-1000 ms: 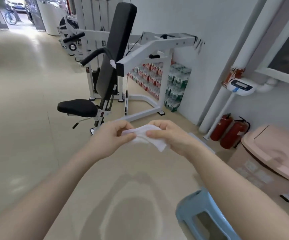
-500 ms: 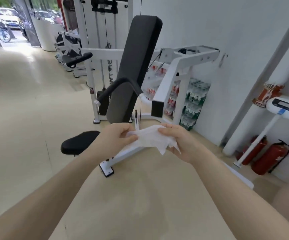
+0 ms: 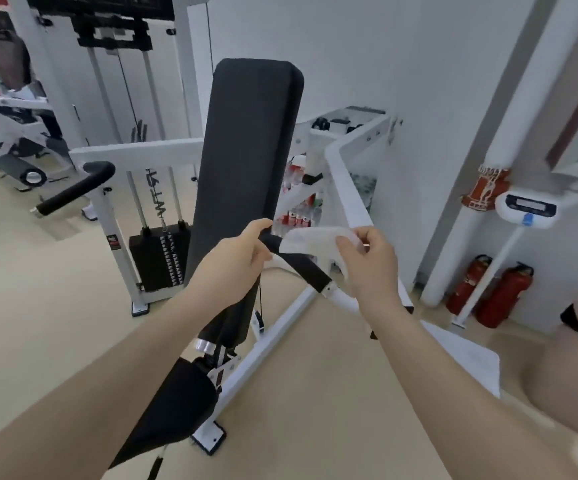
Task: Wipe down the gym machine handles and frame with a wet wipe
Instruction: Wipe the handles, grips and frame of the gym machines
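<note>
Fingers of both hands pinch the wet wipe over the black handle, backrest just behind.

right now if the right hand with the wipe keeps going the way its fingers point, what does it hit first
Most likely the black handle grip: the right hand holds the wet wipe just above it, fingers pointing left toward it. Depth is unclear, so contact may already exist.

You stand on a beige floor. On it rest the white machine frame with its black foot plates, two red fire extinguishers by the wall, and the scale stand's base.
</note>
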